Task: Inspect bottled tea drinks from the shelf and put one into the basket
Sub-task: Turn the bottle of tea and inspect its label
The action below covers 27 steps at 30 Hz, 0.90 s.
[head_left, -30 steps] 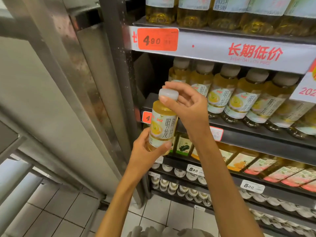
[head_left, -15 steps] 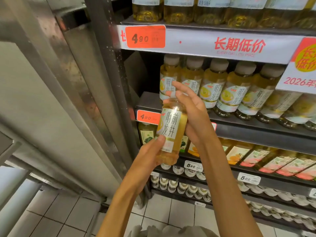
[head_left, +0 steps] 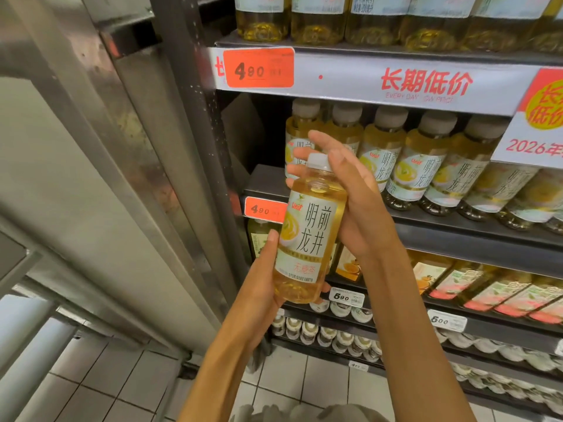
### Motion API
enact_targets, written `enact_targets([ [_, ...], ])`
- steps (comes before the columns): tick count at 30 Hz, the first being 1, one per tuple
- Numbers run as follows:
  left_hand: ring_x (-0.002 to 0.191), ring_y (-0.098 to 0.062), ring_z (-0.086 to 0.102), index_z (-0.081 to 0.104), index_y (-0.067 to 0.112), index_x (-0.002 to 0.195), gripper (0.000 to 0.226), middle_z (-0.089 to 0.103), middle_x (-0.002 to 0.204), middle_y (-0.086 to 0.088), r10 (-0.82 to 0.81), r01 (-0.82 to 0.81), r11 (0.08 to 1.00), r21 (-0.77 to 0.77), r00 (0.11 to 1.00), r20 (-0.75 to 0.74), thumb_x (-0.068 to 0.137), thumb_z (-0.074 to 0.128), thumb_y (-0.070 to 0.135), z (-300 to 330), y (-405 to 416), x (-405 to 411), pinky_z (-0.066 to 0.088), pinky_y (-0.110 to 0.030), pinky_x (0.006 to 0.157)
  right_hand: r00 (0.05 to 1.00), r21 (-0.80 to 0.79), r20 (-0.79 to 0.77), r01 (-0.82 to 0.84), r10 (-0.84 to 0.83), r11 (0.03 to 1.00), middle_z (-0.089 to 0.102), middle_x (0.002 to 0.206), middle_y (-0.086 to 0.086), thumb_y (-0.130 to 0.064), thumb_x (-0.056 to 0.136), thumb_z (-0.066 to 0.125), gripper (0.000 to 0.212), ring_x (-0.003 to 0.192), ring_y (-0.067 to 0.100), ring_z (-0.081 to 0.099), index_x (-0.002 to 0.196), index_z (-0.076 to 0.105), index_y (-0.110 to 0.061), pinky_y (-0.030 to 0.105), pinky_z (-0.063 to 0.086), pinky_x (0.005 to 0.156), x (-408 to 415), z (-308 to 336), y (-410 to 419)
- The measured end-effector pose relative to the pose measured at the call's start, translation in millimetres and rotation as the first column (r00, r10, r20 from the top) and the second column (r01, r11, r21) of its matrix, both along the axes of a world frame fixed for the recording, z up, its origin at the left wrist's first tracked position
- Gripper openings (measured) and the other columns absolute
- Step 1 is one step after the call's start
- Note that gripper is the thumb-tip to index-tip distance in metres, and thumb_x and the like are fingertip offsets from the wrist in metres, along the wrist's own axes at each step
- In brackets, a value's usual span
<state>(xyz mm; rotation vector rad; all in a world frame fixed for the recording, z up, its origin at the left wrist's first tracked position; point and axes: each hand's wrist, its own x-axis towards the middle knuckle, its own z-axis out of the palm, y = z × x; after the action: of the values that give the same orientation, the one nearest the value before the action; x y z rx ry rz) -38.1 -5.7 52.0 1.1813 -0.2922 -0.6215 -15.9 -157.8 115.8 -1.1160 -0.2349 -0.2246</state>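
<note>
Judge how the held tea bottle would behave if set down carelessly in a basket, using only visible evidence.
The tea bottle looks full, so probably heavy for its size. Its round, tall body would likely tip and roll. The glossy label may be slippery; both the left hand and right hand steady it.

Golden-yellow tea bottle (head_left: 310, 233) with white cap and pale label; orange-red price tag (head_left: 259, 68), black "490".

The bottle (head_left: 309, 236) has turned, its label now facing the camera, white cap (head_left: 319, 162) visible again.

Warm, even indoor light, soft overall focus, and wide-angle bending of straight lines toward the edges.
</note>
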Motion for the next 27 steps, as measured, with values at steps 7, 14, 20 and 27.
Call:
enact_targets([
  [7, 0.070, -0.027, 0.072, 0.065, 0.029, 0.108, 0.056, 0.075, 0.091, -0.011, -0.054, 0.052, 0.994, 0.096, 0.998, 0.021, 0.077, 0.034, 0.064, 14.5, -1.2, 3.7, 0.055, -0.028, 0.049, 0.978, 0.194, -0.170, -0.086, 0.120, 0.977, 0.073, 0.089, 0.009, -0.047, 0.092, 0.043, 0.045, 0.096, 0.027, 0.070, 0.089, 0.073, -0.014, 0.038, 0.056, 0.083, 1.6, -13.4, -1.0],
  [14, 0.099, -0.018, 0.069, 0.065, 0.034, 0.098, 0.044, 0.072, 0.108, -0.002, 0.073, -0.091, 0.962, 0.257, 0.994, 0.078, 0.085, 0.030, 0.056, 10.3, -15.3, 2.7, 0.057, -0.033, 0.085, 0.993, 0.013, -0.109, 0.054, -0.052, 0.998, 0.071, 0.089, 0.005, -0.037, 0.090, 0.054, 0.027, 0.086, 0.021, 0.067, 0.092, 0.066, -0.013, 0.036, 0.053, 0.080, -6.0, -3.3, -9.0],
  [20, 0.077, -0.029, 0.070, 0.064, 0.014, 0.109, 0.046, 0.071, 0.095, -0.017, 0.152, -0.140, 0.966, 0.218, 0.988, -0.036, 0.101, 0.027, 0.039, 8.2, -21.5, 1.4, 0.058, -0.033, 0.057, 0.992, -0.172, -0.069, 0.089, -0.102, 0.981, 0.073, 0.096, 0.001, -0.035, 0.091, 0.052, 0.026, 0.096, 0.017, 0.068, 0.106, 0.064, -0.019, 0.030, 0.053, 0.081, -13.4, 4.0, -6.4],
  [27, 0.053, -0.025, 0.063, 0.072, 0.010, 0.087, 0.063, 0.067, 0.071, -0.016, -0.190, 0.191, 0.982, -0.014, 0.965, -0.180, 0.093, 0.024, 0.051, 0.4, -9.7, -5.7, 0.045, -0.021, 0.042, 0.998, -0.084, -0.060, -0.041, 0.036, 0.996, 0.071, 0.093, 0.002, -0.030, 0.096, 0.044, 0.026, 0.094, 0.022, 0.069, 0.110, 0.062, -0.018, 0.035, 0.055, 0.081, -11.2, -1.8, -6.7],
])
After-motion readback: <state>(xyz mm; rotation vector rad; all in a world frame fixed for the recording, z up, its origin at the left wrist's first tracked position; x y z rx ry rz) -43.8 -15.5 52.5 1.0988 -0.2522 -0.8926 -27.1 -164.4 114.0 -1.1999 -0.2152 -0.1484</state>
